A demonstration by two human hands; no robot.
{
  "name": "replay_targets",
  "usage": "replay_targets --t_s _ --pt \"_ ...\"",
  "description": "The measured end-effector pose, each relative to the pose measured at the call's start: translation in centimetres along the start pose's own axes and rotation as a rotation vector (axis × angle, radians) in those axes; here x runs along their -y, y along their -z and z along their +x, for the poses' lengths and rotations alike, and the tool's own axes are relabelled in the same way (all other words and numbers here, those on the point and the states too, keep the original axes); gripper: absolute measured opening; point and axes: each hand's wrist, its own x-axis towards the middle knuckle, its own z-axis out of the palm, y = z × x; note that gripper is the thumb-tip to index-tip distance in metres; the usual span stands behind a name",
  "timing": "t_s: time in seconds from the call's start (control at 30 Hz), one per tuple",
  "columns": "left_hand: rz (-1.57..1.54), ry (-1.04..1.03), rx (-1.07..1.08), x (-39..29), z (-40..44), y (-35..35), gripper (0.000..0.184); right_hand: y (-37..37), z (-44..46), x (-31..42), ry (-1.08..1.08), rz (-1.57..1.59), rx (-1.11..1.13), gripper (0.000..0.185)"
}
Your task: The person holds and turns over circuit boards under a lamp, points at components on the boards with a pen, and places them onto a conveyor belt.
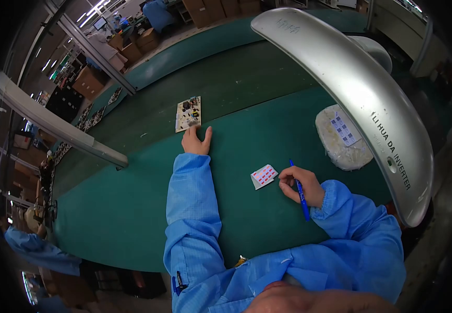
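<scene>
My left hand reaches forward, its fingertips at the near edge of a circuit board. The thumb is spread away to the right, and the hand looks open; whether the fingertips press on the board I cannot tell. The pale board carries dark components and lies on the dark green belt. My right hand is closed on a blue pen, which slants across the fingers. Just left of that hand lies a small folded white sheet of red arrow stickers on the green mat.
A silver lamp head hangs over the right side. Beneath it sits a round, plastic-wrapped pale bundle with a printed label sheet on top. A pale metal post stands at left. A co-worker's blue sleeve shows at lower left.
</scene>
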Motion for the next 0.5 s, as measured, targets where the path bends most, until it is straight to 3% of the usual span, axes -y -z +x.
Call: replay_targets --t_s 0.1,0.2,0.33,0.5 --pt "0.192 -0.086 -0.017 0.9 -0.5 -1.2 0.06 -0.1 0.1 -0.1 0.005 0.002 -0.003 0.02" --pt "0.393 0.132 0.222 0.6 0.0 -1.0 0.074 0.1 0.1 0.3 0.008 0.004 0.009 0.019" --pt "0.473 0.264 0.359 1.1 1.9 -1.8 0.078 -0.2 -0.6 -0.6 0.005 0.069 0.031 0.02" --pt "0.512 0.278 0.421 1.3 2.3 -1.6 0.079 0.2 -0.5 -0.6 0.049 0.093 0.062 0.016"
